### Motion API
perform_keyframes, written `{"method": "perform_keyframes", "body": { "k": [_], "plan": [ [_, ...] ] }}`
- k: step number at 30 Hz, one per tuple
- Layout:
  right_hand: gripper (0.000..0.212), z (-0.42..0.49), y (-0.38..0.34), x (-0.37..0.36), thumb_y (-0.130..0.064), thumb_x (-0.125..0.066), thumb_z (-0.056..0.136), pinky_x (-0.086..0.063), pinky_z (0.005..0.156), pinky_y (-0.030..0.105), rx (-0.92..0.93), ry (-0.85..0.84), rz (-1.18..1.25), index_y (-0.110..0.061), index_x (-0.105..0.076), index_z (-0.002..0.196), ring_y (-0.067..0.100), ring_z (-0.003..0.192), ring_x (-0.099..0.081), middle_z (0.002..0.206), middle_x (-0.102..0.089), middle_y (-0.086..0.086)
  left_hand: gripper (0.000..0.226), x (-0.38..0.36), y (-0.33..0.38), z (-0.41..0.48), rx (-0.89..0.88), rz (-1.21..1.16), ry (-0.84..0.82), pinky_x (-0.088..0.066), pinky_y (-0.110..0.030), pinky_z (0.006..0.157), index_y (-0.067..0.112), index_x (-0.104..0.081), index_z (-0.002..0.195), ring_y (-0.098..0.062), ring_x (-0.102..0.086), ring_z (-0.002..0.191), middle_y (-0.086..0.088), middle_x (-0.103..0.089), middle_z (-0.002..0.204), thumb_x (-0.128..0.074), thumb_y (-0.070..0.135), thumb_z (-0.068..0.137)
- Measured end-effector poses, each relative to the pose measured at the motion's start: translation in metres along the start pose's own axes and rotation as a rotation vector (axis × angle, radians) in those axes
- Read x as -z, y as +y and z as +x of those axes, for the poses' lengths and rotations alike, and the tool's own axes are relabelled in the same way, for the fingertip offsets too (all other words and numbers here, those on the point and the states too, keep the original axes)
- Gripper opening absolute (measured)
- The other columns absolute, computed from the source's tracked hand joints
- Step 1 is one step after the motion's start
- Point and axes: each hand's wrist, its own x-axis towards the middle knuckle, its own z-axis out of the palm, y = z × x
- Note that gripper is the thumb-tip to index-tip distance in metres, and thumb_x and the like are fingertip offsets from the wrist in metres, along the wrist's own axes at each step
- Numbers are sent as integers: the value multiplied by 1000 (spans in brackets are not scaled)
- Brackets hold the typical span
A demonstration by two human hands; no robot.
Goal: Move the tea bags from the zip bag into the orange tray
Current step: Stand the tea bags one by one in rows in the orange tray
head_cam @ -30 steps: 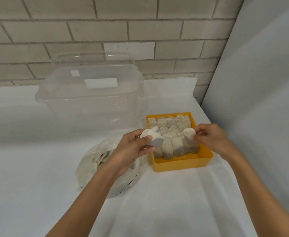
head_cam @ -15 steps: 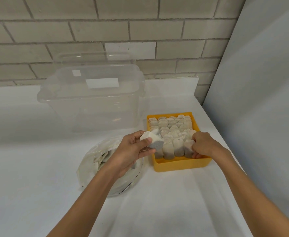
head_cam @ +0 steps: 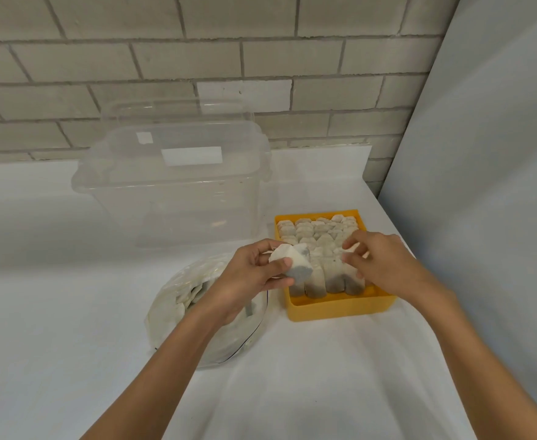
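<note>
The orange tray (head_cam: 340, 308) sits on the white table, packed with rows of upright tea bags (head_cam: 315, 236). My left hand (head_cam: 245, 277) hovers at the tray's near left corner and grips a small bunch of tea bags (head_cam: 294, 265). Under my left wrist lies the clear zip bag (head_cam: 194, 315), with more tea bags inside. My right hand (head_cam: 381, 265) is over the tray's front row, fingers curled, its fingertips pinching the top of a tea bag (head_cam: 345, 257) standing there.
A large clear plastic box (head_cam: 172, 192) with its lid stands behind the zip bag, left of the tray. A brick wall runs along the back. A grey panel (head_cam: 483, 201) closes off the table's right side, close to the tray.
My right hand lowered its tea bag into the tray's front right, then shifted left along the front row. My left hand stayed in place with its bunch.
</note>
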Motion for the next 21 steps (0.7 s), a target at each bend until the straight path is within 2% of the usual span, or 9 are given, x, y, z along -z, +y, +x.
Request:
{"method": "perform_keyframes", "body": {
  "k": [2, 4, 6, 9, 12, 15, 21],
  "plan": [
    [16, -8, -20, 5, -38, -61, 90, -46, 54, 12, 83, -21, 208, -29, -64, 103, 8, 66, -66, 91, -67, -8, 20, -1, 7, 2, -15, 37, -22, -59, -26, 76, 3, -56, 108, -22, -72, 86, -11, -73, 94, -63, 5, 89],
    [23, -13, -35, 4, -37, -65, 87, -45, 53, 9, 119, -55, 396, -29, -65, 109, 7, 65, -67, 90, -68, -9, 17, -3, 15, 4, -40, 104, -46, -59, -29, 77, 8, -55, 102, -20, -71, 76, -10, -73, 86, -65, 6, 88],
    [25, -14, -42, -2, -32, -68, 85, -45, 54, 13, 139, -60, 515, -26, -67, 110, 10, 66, -67, 89, -69, -6, 14, -5, 23, 7, -82, 175, -72, -60, -30, 77, 10, -56, 98, -17, -68, 71, -9, -71, 82, -65, 6, 88],
    [14, -11, -46, -12, -19, -72, 84, -48, 52, 23, 169, 20, 652, -14, -71, 97, 12, 59, -62, 74, -67, -4, 12, -8, 34, 12, -177, 305, -62, -59, -29, 72, 9, -60, 96, -16, -68, 79, -11, -72, 87, -68, 12, 87],
    [14, -8, -48, -15, -9, -71, 83, -50, 51, 24, 132, 75, 821, 0, -69, 94, 14, 53, -60, 66, -64, 0, 13, -6, 49, 16, -342, 565, 11, -51, -18, 70, 16, -69, 93, -10, -67, 83, 2, -73, 91, -72, 25, 84],
    [18, -7, -49, -16, -5, -70, 82, -53, 53, 24, 119, 57, 892, 5, -66, 96, 17, 55, -62, 65, -65, 3, 7, -5, 61, 20, -451, 759, 45, -46, -11, 72, 22, -72, 85, -3, -63, 77, 11, -71, 85, -74, 27, 82],
    [14, -10, -46, -14, -10, -67, 85, -57, 57, 24, 87, 58, 1001, 1, -67, 95, 21, 64, -69, 77, -67, 7, 6, -10, 75, 26, -545, 929, 90, -44, -14, 72, 25, -76, 86, -3, -59, 78, 7, -68, 84, -75, 26, 80]
  ]
}}
